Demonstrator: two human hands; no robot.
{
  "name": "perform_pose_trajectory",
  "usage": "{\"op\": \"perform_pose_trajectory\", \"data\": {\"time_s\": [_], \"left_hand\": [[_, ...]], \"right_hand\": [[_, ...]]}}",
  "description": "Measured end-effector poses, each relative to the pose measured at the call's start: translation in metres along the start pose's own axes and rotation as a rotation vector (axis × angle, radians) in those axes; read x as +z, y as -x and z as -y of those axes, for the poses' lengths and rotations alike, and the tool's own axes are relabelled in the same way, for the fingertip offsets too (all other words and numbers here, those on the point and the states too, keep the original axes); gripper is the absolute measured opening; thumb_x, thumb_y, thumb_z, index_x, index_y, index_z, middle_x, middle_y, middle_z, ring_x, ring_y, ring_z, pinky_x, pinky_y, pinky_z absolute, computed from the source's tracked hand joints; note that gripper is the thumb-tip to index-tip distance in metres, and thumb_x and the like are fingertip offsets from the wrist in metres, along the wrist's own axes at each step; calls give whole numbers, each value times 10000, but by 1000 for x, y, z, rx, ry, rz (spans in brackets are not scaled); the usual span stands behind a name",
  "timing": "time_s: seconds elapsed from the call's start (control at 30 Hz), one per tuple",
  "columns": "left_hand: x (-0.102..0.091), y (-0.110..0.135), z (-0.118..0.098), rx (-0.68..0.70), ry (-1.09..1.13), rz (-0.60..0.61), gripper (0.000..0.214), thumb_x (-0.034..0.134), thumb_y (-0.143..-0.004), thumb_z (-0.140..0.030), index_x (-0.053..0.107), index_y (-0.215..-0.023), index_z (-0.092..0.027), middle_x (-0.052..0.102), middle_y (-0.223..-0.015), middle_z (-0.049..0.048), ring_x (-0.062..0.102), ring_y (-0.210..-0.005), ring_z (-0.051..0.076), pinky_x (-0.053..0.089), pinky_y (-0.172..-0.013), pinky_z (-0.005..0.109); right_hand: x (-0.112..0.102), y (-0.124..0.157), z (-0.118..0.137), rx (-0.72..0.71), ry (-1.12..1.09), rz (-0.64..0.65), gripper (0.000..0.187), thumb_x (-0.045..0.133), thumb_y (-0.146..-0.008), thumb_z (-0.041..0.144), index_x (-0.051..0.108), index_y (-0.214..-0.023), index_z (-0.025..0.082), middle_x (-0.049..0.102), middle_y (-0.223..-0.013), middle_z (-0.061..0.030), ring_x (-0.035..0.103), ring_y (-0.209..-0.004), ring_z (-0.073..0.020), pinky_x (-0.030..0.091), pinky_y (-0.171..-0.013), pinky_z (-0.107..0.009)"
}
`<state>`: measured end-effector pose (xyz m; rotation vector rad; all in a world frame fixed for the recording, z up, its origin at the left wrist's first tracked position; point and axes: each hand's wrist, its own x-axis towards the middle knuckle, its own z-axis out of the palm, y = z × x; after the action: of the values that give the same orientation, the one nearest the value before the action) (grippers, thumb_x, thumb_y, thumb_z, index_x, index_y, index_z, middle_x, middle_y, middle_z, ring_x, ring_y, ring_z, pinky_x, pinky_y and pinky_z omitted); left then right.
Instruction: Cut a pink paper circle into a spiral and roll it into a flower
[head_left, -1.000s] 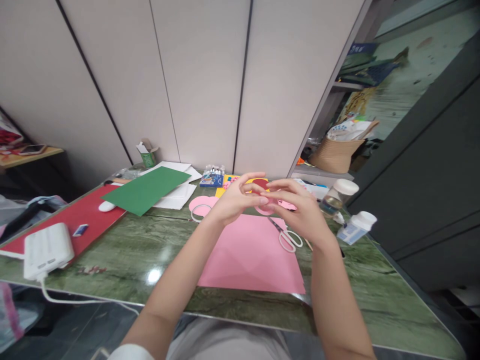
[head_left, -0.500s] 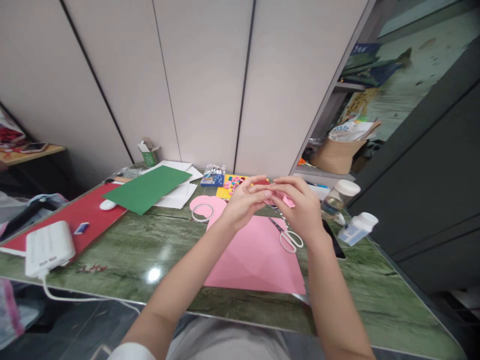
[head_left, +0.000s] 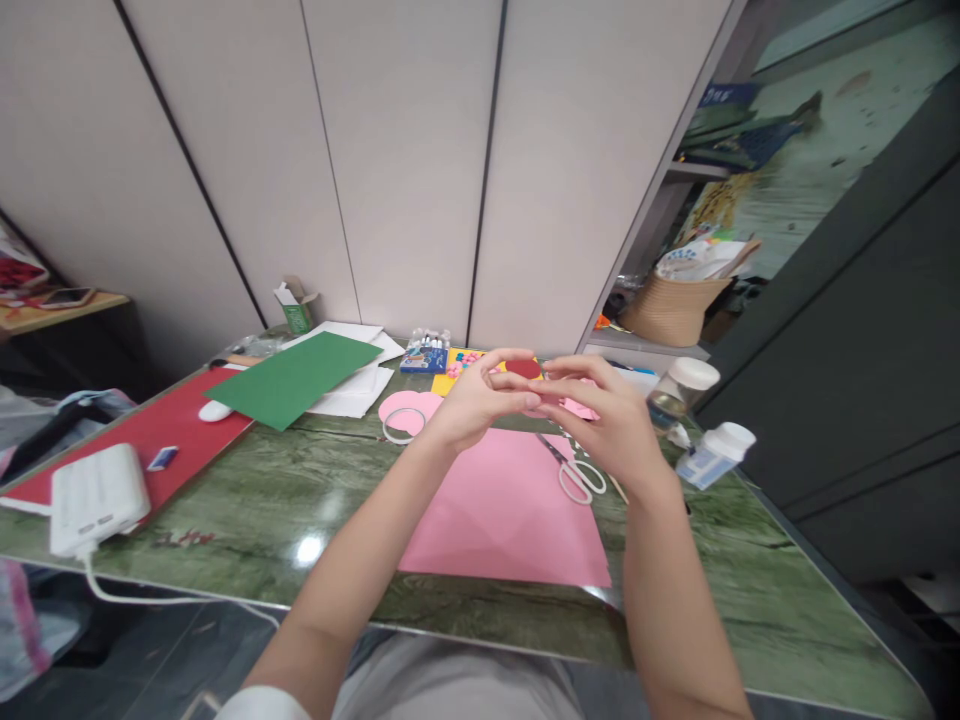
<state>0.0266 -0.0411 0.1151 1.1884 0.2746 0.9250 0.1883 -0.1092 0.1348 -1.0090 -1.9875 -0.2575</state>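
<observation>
My left hand (head_left: 480,402) and my right hand (head_left: 609,418) meet at the fingertips above the far edge of a pink paper sheet (head_left: 495,520). Both are closed in a pinch, and what sits between the fingers is too small to make out. Scissors with white handles (head_left: 576,482) lie on the sheet below my right hand. Pink paper pieces (head_left: 581,404) show behind that hand. Beyond the fingers is a red round piece (head_left: 523,368) on yellow paper (head_left: 444,385), with small coloured pieces (head_left: 466,362) partly hidden by my left hand.
Left of the sheet lie a pale ring (head_left: 403,426) and a pink rounded cut-out (head_left: 427,402). Green card (head_left: 300,375), red card (head_left: 180,420) and a white power bank (head_left: 100,496) occupy the left side. A clear jar (head_left: 679,395) and a white bottle (head_left: 716,456) stand at right.
My hands have shifted slightly, with the fingertips still together. The red round piece shows more between them, and the dark flat object by my right wrist is now mostly covered.
</observation>
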Motion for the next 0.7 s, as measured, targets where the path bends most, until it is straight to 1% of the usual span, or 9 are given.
{"op": "perform_pose_trajectory", "data": {"time_s": [0.07,0.13,0.27,0.37,0.47,0.6,0.7], "left_hand": [[-2,1,-2,0,-53,13,550,773,-590,-145,541,-1088,-177,686,-739,20,666,-709,163,505,-747,339],[-2,1,-3,-1,-73,7,550,768,-600,-153,538,-1098,-183,689,-753,24,666,-715,162,503,-729,323],[3,2,-3,-8,11,-26,524,757,-625,-157,538,-1100,-190,701,-845,45,656,-734,136,484,-747,301],[7,3,-2,-22,86,-48,499,758,-619,-138,551,-1070,-195,700,-867,41,648,-776,127,468,-768,293],[10,3,1,-26,133,-67,471,762,-606,-119,567,-1029,-190,695,-846,26,645,-800,127,459,-787,296],[12,2,6,-10,161,-63,460,757,-611,-114,566,-1024,-179,691,-832,22,647,-791,123,452,-834,324],[11,1,9,1,148,-81,442,758,-610,-121,567,-1006,-173,691,-797,19,647,-758,118,455,-814,314]], "right_hand": [[0,0,0,-13,-2,53,232,561,-842,215,650,-1043,290,595,-1067,-56,569,-980,-187,489,-814,-362],[1,-1,-1,-18,6,73,225,547,-851,206,644,-1042,273,589,-1076,-63,561,-997,-189,483,-830,-365],[5,-1,-2,24,33,-4,198,534,-857,197,631,-1021,251,587,-1057,-72,565,-996,-197,470,-854,-380],[6,-2,-1,43,29,-56,169,555,-844,204,623,-991,254,591,-1031,-65,566,-988,-203,465,-858,-392],[6,-3,0,53,20,-72,119,584,-825,202,611,-933,244,596,-1006,-58,569,-981,-201,466,-849,-381],[7,-2,0,70,17,-74,97,593,-814,185,587,-902,227,597,-1003,-60,574,-971,-197,464,-841,-371],[7,-2,-1,79,20,-79,98,601,-805,192,583,-895,227,600,-991,-58,579,-950,-200,468,-828,-375]]}}
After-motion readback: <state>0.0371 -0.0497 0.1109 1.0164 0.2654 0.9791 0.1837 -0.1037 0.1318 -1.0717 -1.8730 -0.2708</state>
